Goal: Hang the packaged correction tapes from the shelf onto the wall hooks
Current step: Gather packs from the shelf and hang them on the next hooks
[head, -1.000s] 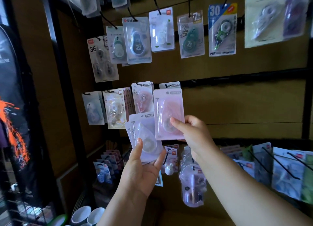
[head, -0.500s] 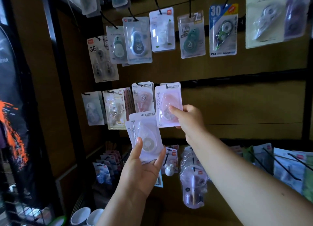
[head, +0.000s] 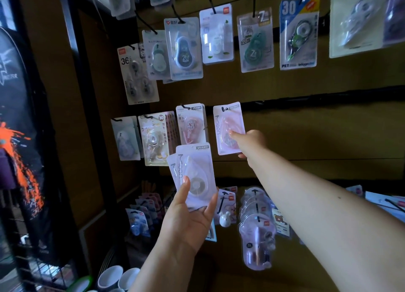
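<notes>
My right hand [head: 249, 143] pinches the lower right part of a pink packaged correction tape [head: 228, 125]. Its hang hole sits over a black wall hook [head: 224, 109] in the middle row. My left hand [head: 188, 217] holds a small fanned stack of white packaged correction tapes [head: 195, 171] upright below and left of the pink one, thumb on the front pack. Another pink pack [head: 190, 125] hangs on the hook just to the left.
Several other tape packs hang in an upper row [head: 255, 42] and at the left of the middle row [head: 153, 138]. More packs hang on lower hooks [head: 256, 230]. A black frame post [head: 81, 94] stands at left. White cups [head: 118, 277] sit below.
My right hand has lifted the pink pack up and to the right, from in front of the stack to the wall hook. My left hand has kept the white stack almost still.
</notes>
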`<act>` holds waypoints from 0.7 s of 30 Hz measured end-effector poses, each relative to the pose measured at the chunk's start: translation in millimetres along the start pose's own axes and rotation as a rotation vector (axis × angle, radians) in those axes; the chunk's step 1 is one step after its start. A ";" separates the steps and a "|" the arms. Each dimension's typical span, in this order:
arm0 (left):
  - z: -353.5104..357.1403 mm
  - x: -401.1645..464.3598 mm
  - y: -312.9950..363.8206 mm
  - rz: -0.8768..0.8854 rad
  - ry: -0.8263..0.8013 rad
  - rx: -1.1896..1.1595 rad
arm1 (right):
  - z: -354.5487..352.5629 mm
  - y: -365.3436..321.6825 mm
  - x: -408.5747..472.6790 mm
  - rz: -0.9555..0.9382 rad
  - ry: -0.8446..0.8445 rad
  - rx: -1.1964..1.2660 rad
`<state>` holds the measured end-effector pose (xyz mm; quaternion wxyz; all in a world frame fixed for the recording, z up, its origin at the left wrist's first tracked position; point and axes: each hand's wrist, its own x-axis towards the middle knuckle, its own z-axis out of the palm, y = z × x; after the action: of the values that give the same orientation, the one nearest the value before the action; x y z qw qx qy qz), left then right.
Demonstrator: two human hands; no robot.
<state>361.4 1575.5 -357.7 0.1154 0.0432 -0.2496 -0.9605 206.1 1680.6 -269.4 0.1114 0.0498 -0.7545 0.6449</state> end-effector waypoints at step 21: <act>0.0 -5.4 -13.4 0.049 0.084 0.056 | -11.8 41.4 -97.6 -0.118 -0.218 0.301</act>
<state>364.0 1588.1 -364.2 0.1479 0.0806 -0.2724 -0.9473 293.0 1692.3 -330.1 0.0579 0.1795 -0.6530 0.7335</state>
